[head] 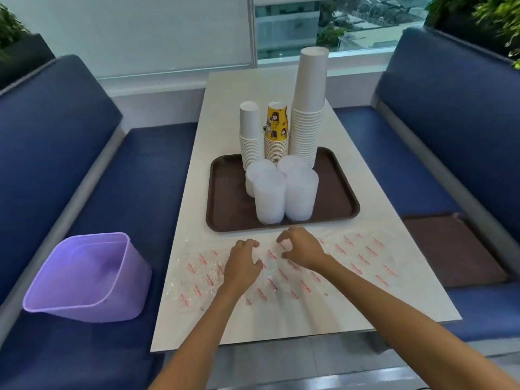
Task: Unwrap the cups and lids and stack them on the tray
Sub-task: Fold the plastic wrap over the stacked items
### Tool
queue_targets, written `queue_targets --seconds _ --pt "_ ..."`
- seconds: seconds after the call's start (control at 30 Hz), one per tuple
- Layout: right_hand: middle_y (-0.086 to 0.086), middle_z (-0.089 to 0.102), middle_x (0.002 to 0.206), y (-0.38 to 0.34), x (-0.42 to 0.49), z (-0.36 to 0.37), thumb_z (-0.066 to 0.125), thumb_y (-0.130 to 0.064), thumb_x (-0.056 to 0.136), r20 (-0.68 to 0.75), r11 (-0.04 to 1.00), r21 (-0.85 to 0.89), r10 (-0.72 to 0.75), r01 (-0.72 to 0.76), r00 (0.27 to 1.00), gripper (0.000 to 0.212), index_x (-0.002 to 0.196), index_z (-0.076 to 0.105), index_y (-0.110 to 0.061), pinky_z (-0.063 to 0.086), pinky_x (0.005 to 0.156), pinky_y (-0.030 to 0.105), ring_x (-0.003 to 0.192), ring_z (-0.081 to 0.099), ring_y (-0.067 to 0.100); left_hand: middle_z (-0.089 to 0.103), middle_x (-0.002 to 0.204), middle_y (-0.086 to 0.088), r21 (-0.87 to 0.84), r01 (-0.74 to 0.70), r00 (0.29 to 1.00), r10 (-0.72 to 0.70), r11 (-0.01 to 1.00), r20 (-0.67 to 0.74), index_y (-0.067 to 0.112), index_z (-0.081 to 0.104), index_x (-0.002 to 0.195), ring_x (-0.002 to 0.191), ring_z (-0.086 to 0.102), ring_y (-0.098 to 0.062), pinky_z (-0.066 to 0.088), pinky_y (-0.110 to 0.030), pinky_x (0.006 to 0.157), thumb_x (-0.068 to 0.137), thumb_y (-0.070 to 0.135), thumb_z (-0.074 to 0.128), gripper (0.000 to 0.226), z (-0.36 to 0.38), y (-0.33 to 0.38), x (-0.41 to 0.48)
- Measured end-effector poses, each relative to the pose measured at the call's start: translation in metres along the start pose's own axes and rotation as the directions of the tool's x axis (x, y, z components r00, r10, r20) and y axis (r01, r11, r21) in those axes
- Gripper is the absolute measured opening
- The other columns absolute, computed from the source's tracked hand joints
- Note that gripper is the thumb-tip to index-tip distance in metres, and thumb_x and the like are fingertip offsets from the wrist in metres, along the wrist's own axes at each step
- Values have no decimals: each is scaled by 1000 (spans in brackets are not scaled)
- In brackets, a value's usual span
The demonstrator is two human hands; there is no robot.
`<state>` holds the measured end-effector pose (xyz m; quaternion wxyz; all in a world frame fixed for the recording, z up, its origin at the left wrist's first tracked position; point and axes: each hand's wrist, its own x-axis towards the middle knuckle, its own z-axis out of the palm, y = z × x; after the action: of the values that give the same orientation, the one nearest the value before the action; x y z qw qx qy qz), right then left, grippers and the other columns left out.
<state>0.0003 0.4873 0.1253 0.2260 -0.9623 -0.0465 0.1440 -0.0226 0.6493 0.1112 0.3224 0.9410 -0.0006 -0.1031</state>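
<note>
A light purple plastic bin (87, 277) is sitting tilted on the seat of the dark blue padded bench (70, 164) at the left, just beside the long white counter (239, 88). A matching blue bench (450, 122) is facing it from the right, and a flat dark brown mat (450, 249) is lying on its seat. Behind the counter a large window (351, 23) is showing blurred buildings outside. Green leafy plants are hanging into view at the upper left (11, 26) and upper right (492, 18).
</note>
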Motion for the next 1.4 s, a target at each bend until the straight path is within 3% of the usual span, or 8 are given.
queue_targets --seconds 0.23,0.43,0.53,0.7,0.97,1.13,1.23,1.4 --pt "4 52 128 13 4 5 69 -20 85 41 993 -100 -54 58 998 47 131 54 -19 40 86 25 118 44 20 37 144 -4 342 -59 996 35 938 76 20 33 143 131 34 -22 34 -32 105 92 33 59 59 7 2 18" --pt "5 48 131 13 9 9 70 -21 85 -5 981 -166 -98 96 995 57 137 48 -20 37 99 28 121 42 21 39 142 -4 434 -95 994 63 896 86 22 33 142 132 32 -22 30 -31 107 91 37 59 59 7 1 27" --pt "4 48 129 12 9 9 67 -23 88 -30 978 -187 -98 91 995 50 135 50 -20 33 102 28 120 42 20 44 135 -2 438 -94 995 89 894 32 23 46 132 127 36 -19 31 -28 103 93 32 57 42 6 2 28" --pt "6 59 118 12 9 -1 61 -29 92 -7 994 -68 -90 89 996 30 118 65 -16 37 86 25 104 54 20 54 117 0 326 -116 987 147 938 -72 19 63 109 113 44 -17 31 -30 100 96 24 48 20 -3 2 27" --pt "9 70 93 -1 5 -40 56 -20 96 192 946 297 -194 132 962 23 102 71 -4 47 66 13 68 58 5 58 74 5 85 -152 975 164 985 -150 14 57 85 80 51 -14 24 -47 110 93 21 48 14 -40 10 21" --pt "6 68 86 -27 -2 -79 55 -19 96 195 883 426 -303 198 933 26 101 68 4 48 78 22 71 61 5 64 93 3 -33 -230 921 207 973 -330 20 61 103 91 50 -10 32 -45 106 88 15 59 16 -77 18 15" --pt "10 65 89 -49 -7 -99 56 -17 95 107 805 539 -357 248 928 24 100 68 4 46 81 24 81 57 12 55 114 4 -186 -298 885 197 936 -422 16 58 118 105 47 -7 38 -29 96 89 15 62 29 -106 23 3" --pt "0 65 87 -85 -6 -119 56 -17 95 -44 638 712 -377 293 925 14 88 68 -17 46 96 35 89 58 14 56 106 3 -378 -327 814 54 866 -579 21 55 101 96 53 -9 41 -14 81 94 24 55 7 -145 17 -25"
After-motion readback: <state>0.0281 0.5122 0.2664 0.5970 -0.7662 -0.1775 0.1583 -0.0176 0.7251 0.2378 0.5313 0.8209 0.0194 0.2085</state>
